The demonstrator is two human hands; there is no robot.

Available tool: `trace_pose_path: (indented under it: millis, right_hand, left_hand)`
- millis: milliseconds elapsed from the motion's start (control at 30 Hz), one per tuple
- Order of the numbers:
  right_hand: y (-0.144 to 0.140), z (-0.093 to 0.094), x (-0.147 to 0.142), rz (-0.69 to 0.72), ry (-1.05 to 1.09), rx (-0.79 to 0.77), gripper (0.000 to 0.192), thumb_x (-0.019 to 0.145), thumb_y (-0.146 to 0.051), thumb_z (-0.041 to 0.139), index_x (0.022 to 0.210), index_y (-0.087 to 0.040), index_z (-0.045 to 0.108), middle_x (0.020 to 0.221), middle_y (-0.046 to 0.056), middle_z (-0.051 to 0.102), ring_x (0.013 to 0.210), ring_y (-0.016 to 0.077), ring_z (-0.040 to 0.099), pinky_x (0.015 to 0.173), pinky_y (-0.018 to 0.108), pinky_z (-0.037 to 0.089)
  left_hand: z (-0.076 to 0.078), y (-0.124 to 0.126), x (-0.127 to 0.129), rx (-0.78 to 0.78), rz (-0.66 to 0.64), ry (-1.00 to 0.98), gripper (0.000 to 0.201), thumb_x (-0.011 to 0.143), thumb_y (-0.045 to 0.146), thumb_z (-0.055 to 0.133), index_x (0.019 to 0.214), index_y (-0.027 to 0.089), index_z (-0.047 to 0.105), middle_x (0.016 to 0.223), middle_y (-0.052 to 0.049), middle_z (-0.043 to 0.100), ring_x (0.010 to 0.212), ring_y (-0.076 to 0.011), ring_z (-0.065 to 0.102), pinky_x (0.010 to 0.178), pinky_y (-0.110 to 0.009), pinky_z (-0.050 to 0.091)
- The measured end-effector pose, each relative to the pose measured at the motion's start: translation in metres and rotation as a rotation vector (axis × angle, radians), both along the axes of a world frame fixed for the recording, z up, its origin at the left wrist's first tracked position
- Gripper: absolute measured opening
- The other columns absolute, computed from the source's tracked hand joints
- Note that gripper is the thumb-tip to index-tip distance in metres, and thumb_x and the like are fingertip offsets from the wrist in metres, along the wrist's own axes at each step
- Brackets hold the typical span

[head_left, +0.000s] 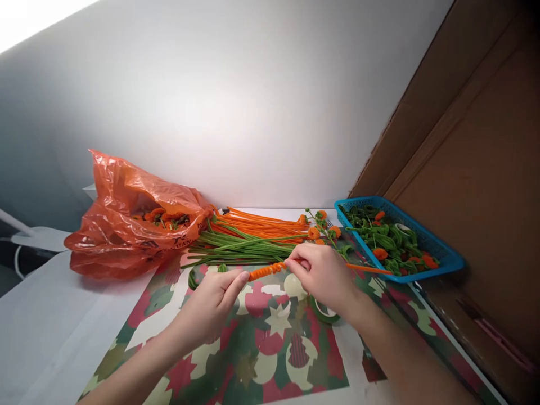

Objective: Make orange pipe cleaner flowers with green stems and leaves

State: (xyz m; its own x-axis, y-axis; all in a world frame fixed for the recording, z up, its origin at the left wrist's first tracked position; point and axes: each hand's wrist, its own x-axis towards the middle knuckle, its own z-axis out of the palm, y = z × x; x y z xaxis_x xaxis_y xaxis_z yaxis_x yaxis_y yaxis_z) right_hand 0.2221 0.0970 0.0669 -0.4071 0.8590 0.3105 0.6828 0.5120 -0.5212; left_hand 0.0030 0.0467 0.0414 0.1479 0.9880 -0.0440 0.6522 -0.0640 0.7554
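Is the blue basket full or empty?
Nearly full. The blue basket is heaped with curled green pieces and a few orange bits.

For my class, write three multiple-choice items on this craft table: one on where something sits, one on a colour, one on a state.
1. Where is the basket?
A. at the table's right edge
B. inside the bag
C. under the left hand

2. What colour is the bag?
A. blue
B. orange
C. white

3. What is the state of the orange pipe cleaner between the left hand and right hand?
A. lying flat and untouched
B. partly wound into a tight coil, held at both ends
C. cut into pieces

Answers:
1 A: the blue basket lies right of the loose orange and green stems, by the brown wall.
2 B: the crumpled plastic is orange.
3 B: a coiled stretch shows between the two hands, with a straight tail running past the right hand.
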Motion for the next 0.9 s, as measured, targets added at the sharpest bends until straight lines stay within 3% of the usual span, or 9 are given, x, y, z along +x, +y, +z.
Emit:
trace_pose_path:
  millis: [167,367,467,567,700,800,900]
  right_hand:
    - [-0.003,-0.018,-0.011,-0.054,0.231,0.197,0.021,0.087,-0.023,0.055,0.067,-0.019,0.061,0.055,-0.001,0.05,0.053,0.0124,0.044,0.054,0.026,0.033]
    - [-0.006,-0.028,-0.021,-0.06,0.587,0.089,0.014,0.082,-0.025,0.062,0.069,-0.02,0.065,0.055,0.0,0.054,0.049,0.0133,0.047,0.047,0.026,0.039]
    - [-0.006,-0.029,-0.023,-0.06,0.734,-0.066,0.013,0.078,-0.029,0.067,0.068,-0.02,0.067,0.058,0.002,0.059,0.051,0.0146,0.051,0.046,0.027,0.042]
    - [-0.003,-0.028,-0.023,0.005,0.911,-0.26,0.015,0.075,-0.033,0.071,0.067,-0.02,0.069,0.067,0.004,0.065,0.059,0.016,0.058,0.051,0.027,0.047]
    - [0.004,-0.026,-0.019,0.131,1.036,-0.524,0.022,0.065,-0.039,0.079,0.063,-0.019,0.069,0.061,0.001,0.059,0.051,0.0109,0.048,0.045,0.023,0.038]
    - [0.008,-0.019,-0.012,0.25,1.025,-0.699,0.027,0.056,-0.037,0.085,0.063,-0.018,0.068,0.054,-0.003,0.052,0.049,0.0079,0.038,0.045,0.022,0.033]
    - [0.012,-0.01,0.0,0.388,0.911,-0.915,0.028,0.047,-0.029,0.09,0.06,-0.018,0.067,0.052,-0.003,0.052,0.049,0.0081,0.039,0.047,0.023,0.033]
  left_hand:
    - [-0.006,-0.003,0.004,0.19,0.104,-0.005,0.043,0.094,0.048,0.028,0.06,0.022,0.028,0.056,0.001,0.032,0.052,-0.0167,0.033,0.051,-0.029,0.025]
    - [-0.013,-0.005,0.005,0.228,0.148,-0.091,0.047,0.092,0.056,0.025,0.058,0.022,0.027,0.055,0.0,0.028,0.051,-0.0196,0.03,0.05,-0.033,0.024]
    - [-0.02,-0.004,0.005,0.15,0.192,-0.167,0.053,0.088,0.066,0.023,0.057,0.023,0.027,0.054,0.0,0.025,0.051,-0.0193,0.027,0.049,-0.034,0.023]
    - [-0.025,0.0,0.005,0.022,0.199,-0.364,0.059,0.083,0.074,0.025,0.054,0.023,0.022,0.052,0.002,0.017,0.049,-0.0166,0.018,0.047,-0.034,0.02]
    - [-0.027,0.007,0.005,-0.143,0.076,-0.637,0.065,0.076,0.08,0.033,0.052,0.022,0.015,0.048,0.005,0.011,0.045,-0.0128,0.01,0.047,-0.034,0.016]
    - [-0.028,0.009,0.002,-0.228,-0.026,-0.701,0.069,0.07,0.084,0.036,0.049,0.021,0.016,0.043,0.005,0.011,0.042,-0.0115,0.01,0.046,-0.033,0.014]
    - [-0.028,0.008,-0.004,-0.302,-0.143,-0.717,0.069,0.07,0.083,0.04,0.05,0.021,0.016,0.042,0.005,0.012,0.042,-0.011,0.011,0.046,-0.032,0.013]
